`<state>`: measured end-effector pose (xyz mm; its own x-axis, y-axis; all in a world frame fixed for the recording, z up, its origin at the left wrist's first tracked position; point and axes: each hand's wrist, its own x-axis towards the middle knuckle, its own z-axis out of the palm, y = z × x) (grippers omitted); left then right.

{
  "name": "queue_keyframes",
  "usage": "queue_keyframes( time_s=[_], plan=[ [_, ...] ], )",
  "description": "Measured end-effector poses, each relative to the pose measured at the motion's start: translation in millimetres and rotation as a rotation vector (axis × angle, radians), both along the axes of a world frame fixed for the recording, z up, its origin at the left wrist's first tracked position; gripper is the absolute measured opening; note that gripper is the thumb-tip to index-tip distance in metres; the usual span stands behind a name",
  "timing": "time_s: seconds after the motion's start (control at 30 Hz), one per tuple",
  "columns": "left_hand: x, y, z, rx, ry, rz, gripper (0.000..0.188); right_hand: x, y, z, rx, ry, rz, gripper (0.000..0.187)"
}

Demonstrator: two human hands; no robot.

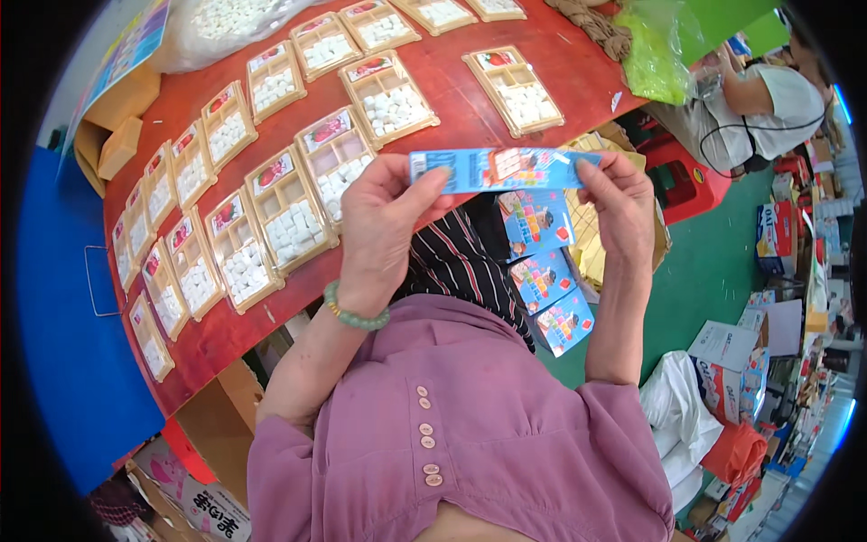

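Note:
My left hand (384, 217) and my right hand (623, 203) hold a blue printed cardboard sleeve (492, 172) by its two ends. It is stretched out sideways above my lap, with thumbs on the near face. Several similar flat blue printed sleeves (542, 280) lie fanned out below it, beside my striped apron (461, 262). To the left, on the red table (447, 108), stand rows of tan plastic trays (293, 217). Each one holds white cubes in its large compartment and a strawberry picture card in a smaller one.
A clear bag of white cubes (226, 27) lies at the table's far left. Behind my right hand stand an open carton (591, 235) and a red stool (682, 176). Another person (768, 104) sits at the far right. Cartons (722, 352) and bags (677, 397) stand along the green floor.

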<state>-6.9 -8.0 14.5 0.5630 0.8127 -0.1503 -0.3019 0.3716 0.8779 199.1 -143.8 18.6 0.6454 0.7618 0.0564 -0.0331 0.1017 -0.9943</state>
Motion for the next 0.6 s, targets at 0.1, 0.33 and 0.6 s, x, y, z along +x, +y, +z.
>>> queue_keyframes(
  time_s=[0.1,0.33,0.6],
  plan=[
    [23.9,12.6,2.2,0.022,0.021,-0.039,0.014,25.5,25.3,11.9,-0.069,-0.102,-0.035,0.014],
    [82.5,45.6,2.3,0.031,0.128,0.008,0.019,86.4,79.2,11.6,-0.167,-0.139,-0.028,0.017],
    [117.7,67.3,-10.2,0.041,0.244,0.099,0.022,117.9,117.7,-13.5,-0.327,-0.248,-0.001,0.024]
  ],
)
